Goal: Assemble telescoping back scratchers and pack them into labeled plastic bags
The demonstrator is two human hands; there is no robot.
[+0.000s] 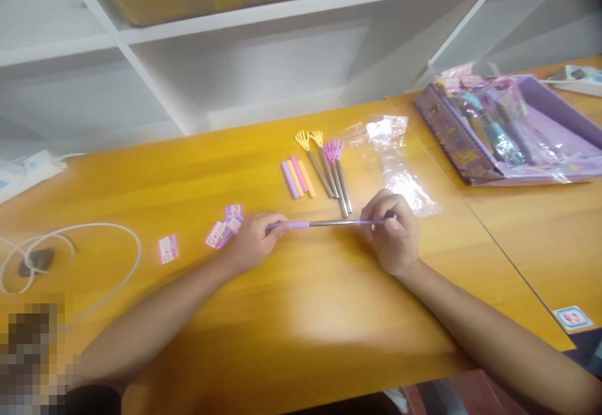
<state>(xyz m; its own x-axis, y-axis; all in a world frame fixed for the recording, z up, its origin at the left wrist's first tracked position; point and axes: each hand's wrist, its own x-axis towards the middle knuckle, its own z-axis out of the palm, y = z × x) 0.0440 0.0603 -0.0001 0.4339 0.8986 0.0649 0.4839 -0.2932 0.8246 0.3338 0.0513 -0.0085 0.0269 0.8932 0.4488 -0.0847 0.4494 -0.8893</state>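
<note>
Forearms [162,321]: toward both lower corners.
Purple box [454,133]: upper right, open-topped, holding plastic-bagged pieces [498,123].
Grip: left hand [256,236] and right hand [397,236] close on opposite ends of a purple-and-silver rod [329,223], mid-frame, apparently holding it straight.
Hand-topped rods [342,180]: above centre, seemingly sorted apart from the coloured tubes [298,177].

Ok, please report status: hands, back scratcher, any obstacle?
Left hand grips purple handle; right hand grips opposite end. Back scratcher held between both. Four other scratchers lie close beyond.
</note>
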